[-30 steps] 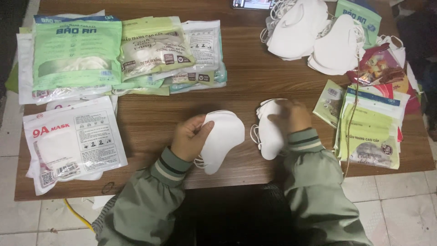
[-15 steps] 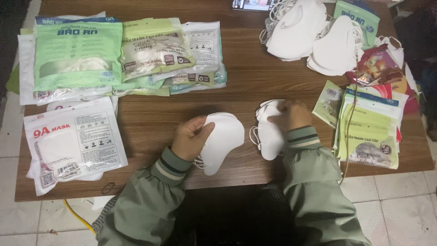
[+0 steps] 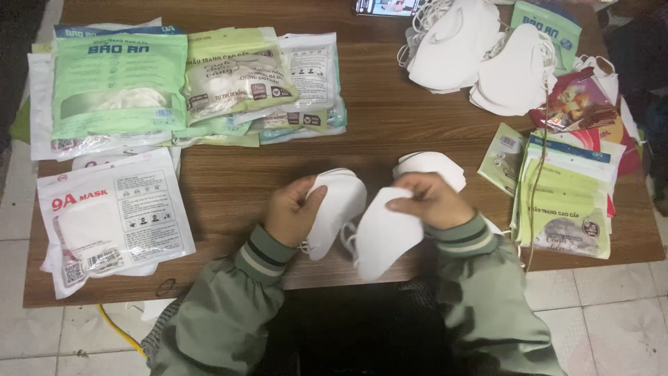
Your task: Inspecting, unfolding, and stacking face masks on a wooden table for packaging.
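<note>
Gripping one white folded face mask (image 3: pixel 336 209) in our left hand (image 3: pixel 291 212), thumb pressed on its face and fingers curled behind, we hold it above the near edge of the wooden table (image 3: pixel 390 125). Our right hand (image 3: pixel 431 200) pinches a second white mask (image 3: pixel 385 233) by its upper edge, so it hangs tilted beside the first, the two nearly touching. Both wrists bend inward, green sleeves below. Behind the right hand lies a small stack of masks (image 3: pixel 435 166); we cannot count them. Two heaps of loose masks (image 3: pixel 487 52) sit at the far right. A packet stack (image 3: pixel 567 202) lies right, a white mask packet (image 3: pixel 115 219) left.
</note>
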